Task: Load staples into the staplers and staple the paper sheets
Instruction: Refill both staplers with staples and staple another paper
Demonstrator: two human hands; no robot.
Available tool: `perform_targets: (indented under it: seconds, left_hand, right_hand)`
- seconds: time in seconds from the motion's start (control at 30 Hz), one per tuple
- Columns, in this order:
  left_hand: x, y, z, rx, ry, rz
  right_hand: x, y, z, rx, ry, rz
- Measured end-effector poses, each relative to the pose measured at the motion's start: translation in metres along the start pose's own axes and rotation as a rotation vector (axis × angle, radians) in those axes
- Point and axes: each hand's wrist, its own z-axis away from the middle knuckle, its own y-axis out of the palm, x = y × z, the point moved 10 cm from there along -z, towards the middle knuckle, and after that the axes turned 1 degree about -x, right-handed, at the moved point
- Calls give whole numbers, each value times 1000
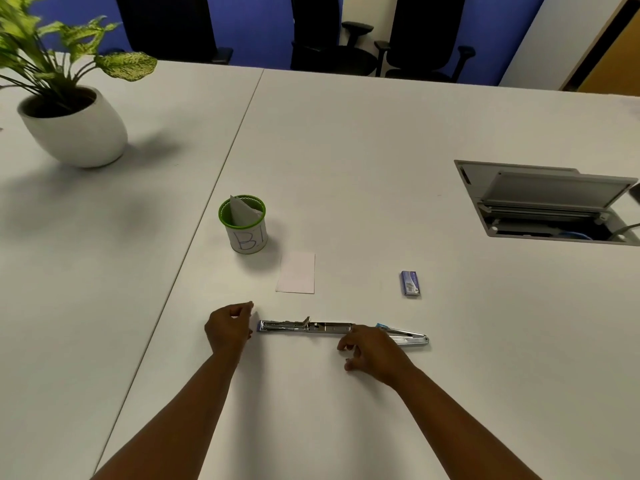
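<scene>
A metal stapler (311, 328) lies swung fully open and flat on the white table (346, 168), stretching left to right. My left hand (230, 327) hovers just off its left end with fingers loosely curled, holding nothing that I can see. My right hand (372, 351) rests over the stapler's right half, fingers apart, covering the hinge area. A small stack of white paper sheets (296, 273) lies just beyond the stapler. A little blue staple box (410, 284) sits to the right of the paper.
A green-rimmed white cup (244, 225) marked "B1" with folded paper inside stands left of the sheets. A potted plant (71, 123) is at the far left. An open cable hatch (547, 202) is sunk in the table at right. Black office chairs (346, 32) line the far edge.
</scene>
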Motion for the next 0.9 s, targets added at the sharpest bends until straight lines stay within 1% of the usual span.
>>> perform_targets:
  seconds: [0.07, 0.2, 0.27, 0.33, 0.4, 0.47, 0.53, 0.7, 0.9]
  left_hand:
    - [-16, -7, -6, -28, 112, -30]
    - [-63, -17, -14, -89, 380, -189]
    - [-85, -15, -19, -71, 477, -256]
    - [-103, -12, -27, -54, 546, -344]
    - [-114, -6, -37, -20, 589, -446]
    - [-120, 2, -46, 25, 618, -558]
    - [-124, 9, -52, 55, 645, -636]
    - [-128, 21, -58, 62, 704, -663]
    - [-122, 23, -60, 48, 724, -648]
  right_hand:
    - [3, 2, -1, -10, -29, 44]
    - [8, 4, -3, -24, -84, 55]
    - [11, -7, -7, -74, -83, -12]
    - [9, -30, -15, -200, -42, -194]
    - [10, -54, -27, -334, -19, -344]
    - [19, -76, -42, -432, -27, -379]
    - [35, -94, -62, -494, -50, -404]
    - [86, -123, -123, -555, -103, -458]
    - [142, -123, -180, -565, -143, -333]
